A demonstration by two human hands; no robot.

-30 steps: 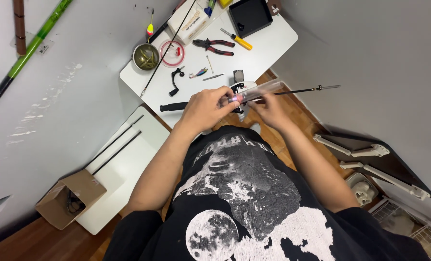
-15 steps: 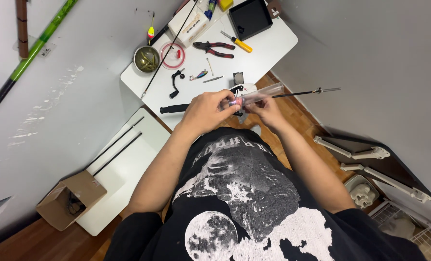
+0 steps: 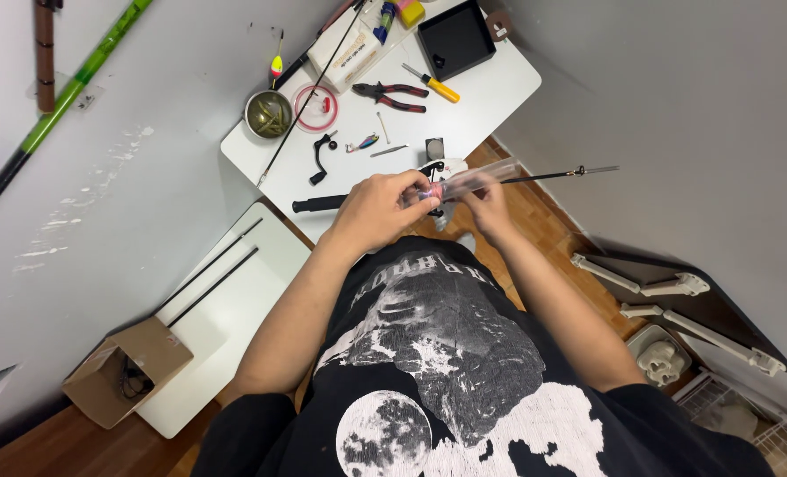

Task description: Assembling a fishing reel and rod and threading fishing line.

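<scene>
Both hands meet over the near edge of the white table (image 3: 491, 97), and little has changed in the last second: the pose matches the earlier views almost exactly, apart from a slight shift in framing. Left hand (image 3: 378, 208) is curled closed around the near end of a clear plastic tube (image 3: 475, 179), fingers wrapped over a small pinkish part at its mouth. Right hand (image 3: 486, 201) pinches the same tube from below and the right, fingertips narrow on it. What exactly sits between the fingertips is too small to tell. The tube lies tilted up to the right, held just above the table edge, and a thin black rod (image 3: 552, 174) runs out past it to the right, over the wooden floor. With nothing moved, the work reads as a fine, steady adjustment at the tube's mouth.

Farther on the table lie red-handled pliers (image 3: 392, 94), a yellow-handled screwdriver (image 3: 433, 84), a black tray (image 3: 454, 38), a small round tin (image 3: 268, 113) and a black crank handle (image 3: 322, 155). A cardboard box (image 3: 127, 371) stands on the floor at near left.
</scene>
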